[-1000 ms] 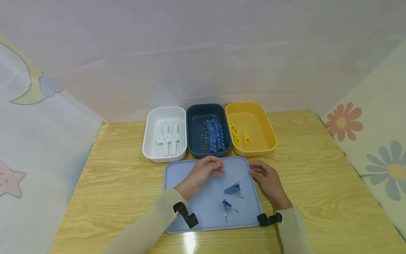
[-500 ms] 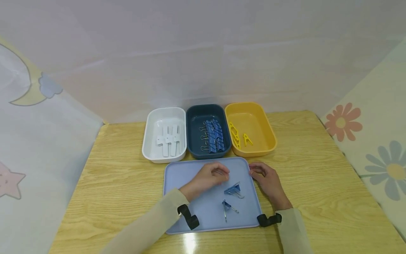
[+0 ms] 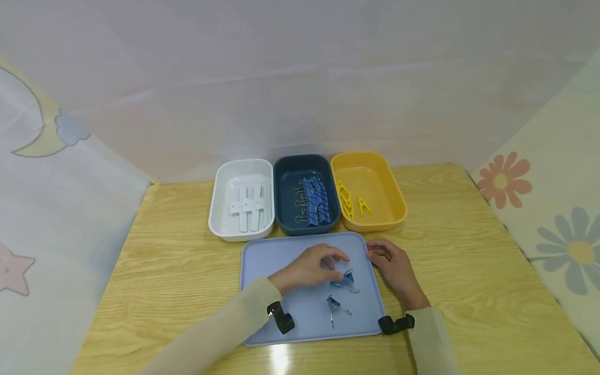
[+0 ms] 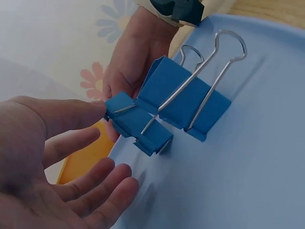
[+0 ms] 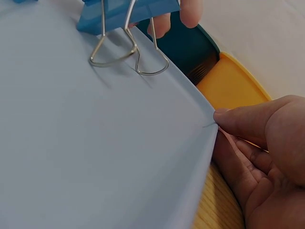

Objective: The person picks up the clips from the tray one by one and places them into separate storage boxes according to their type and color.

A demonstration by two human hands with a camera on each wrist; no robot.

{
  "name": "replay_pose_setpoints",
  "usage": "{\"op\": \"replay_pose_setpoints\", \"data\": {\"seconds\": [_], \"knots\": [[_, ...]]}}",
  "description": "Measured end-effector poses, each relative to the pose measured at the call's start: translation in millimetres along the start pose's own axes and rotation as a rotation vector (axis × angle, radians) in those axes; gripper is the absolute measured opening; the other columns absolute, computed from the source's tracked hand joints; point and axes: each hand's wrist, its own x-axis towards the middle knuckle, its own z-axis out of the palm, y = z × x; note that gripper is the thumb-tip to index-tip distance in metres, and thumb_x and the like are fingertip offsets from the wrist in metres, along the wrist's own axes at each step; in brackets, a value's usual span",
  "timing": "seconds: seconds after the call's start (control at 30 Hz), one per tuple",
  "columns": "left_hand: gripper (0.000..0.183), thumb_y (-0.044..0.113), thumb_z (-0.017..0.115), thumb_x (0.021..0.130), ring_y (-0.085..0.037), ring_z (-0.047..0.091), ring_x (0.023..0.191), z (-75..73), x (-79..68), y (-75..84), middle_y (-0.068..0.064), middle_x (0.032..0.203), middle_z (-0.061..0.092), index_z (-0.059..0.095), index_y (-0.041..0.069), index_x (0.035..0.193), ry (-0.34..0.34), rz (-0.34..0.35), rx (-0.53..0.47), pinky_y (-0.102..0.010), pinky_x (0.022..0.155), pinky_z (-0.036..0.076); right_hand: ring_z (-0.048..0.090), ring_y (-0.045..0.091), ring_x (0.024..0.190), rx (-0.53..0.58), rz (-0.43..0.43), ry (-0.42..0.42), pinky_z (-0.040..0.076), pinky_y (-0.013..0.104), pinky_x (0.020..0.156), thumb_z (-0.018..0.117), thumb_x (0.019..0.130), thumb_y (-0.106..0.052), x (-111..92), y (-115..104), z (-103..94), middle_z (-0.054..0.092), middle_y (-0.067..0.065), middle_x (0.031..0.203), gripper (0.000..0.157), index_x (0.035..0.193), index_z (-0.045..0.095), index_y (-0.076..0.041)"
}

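Two blue binder clips with silver wire handles lie on a light blue tray [image 3: 267, 255]. My left hand [image 3: 307, 268] reaches over the tray, its fingers spread and nothing between them. The upper clip [image 3: 349, 277] is just under its thumb; in the left wrist view the thumb tip overlaps the end of a clip [image 4: 136, 117]. The lower clip [image 3: 335, 301] lies closer to the tray's front edge. My right hand [image 3: 394, 265] is at the tray's far right corner, where thumb and fingers pinch the rim, as the right wrist view [image 5: 257, 148] shows.
Behind the tray stand three bins in a row. The white bin [image 3: 219, 213] holds several white clips, the dark blue bin [image 3: 286, 169] several blue binder clips, and the yellow bin [image 3: 386, 203] several small yellow clips. All rest on a wooden table [image 3: 164, 250].
My left hand has moved right and slightly toward the front, from the tray's back edge to the upper binder clip, and its fingers have spread. The right hand stays at the rim.
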Motion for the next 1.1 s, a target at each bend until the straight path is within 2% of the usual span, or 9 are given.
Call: {"op": "replay_pose_setpoints", "data": {"seconds": [0.33,0.53,0.83,1.1], "knots": [[0.037,0.022,0.074,0.086,-0.013,0.061,0.101,0.2,9.6,6.9,0.001,0.124,0.057,0.067,0.022,0.122,-0.14,0.118,0.132,-0.021,0.089,0.051,0.062,-0.001,0.092,0.003,-0.006,0.005,0.051,0.012,0.079,0.064,0.093,-0.019,1,1,1.4,0.069,0.012,0.113,0.027,0.118,0.065,-0.009],[0.032,0.025,0.073,0.086,-0.012,0.06,0.1,3.8,13.8,10.2,0.004,0.118,0.057,0.069,0.023,0.118,-0.177,0.119,0.205,-0.016,0.085,0.048,0.062,-0.002,0.092,-0.001,-0.026,0.007,0.05,0.011,0.079,0.065,0.093,-0.018,0,1,0.7,0.069,0.012,0.114,0.026,0.117,0.065,-0.008],[0.02,0.023,0.073,0.086,-0.009,0.06,0.093,6.5,16.0,9.2,0.004,0.107,0.063,0.072,0.021,0.106,-0.142,0.137,0.276,-0.012,0.079,0.046,0.061,-0.005,0.09,0.001,-0.035,0.005,0.051,0.011,0.077,0.064,0.093,-0.017,2,1,-0.3,0.069,0.014,0.112,0.026,0.117,0.065,-0.007],[0.009,0.019,0.074,0.085,-0.002,0.062,0.089,2.2,12.5,2.7,0.009,0.099,0.064,0.069,0.02,0.093,-0.013,0.086,0.187,-0.012,0.079,0.051,0.061,-0.005,0.089,0.019,-0.008,0.005,0.051,0.011,0.078,0.065,0.093,-0.017,1,1,0.4,0.069,0.013,0.112,0.027,0.118,0.065,-0.008]]}}
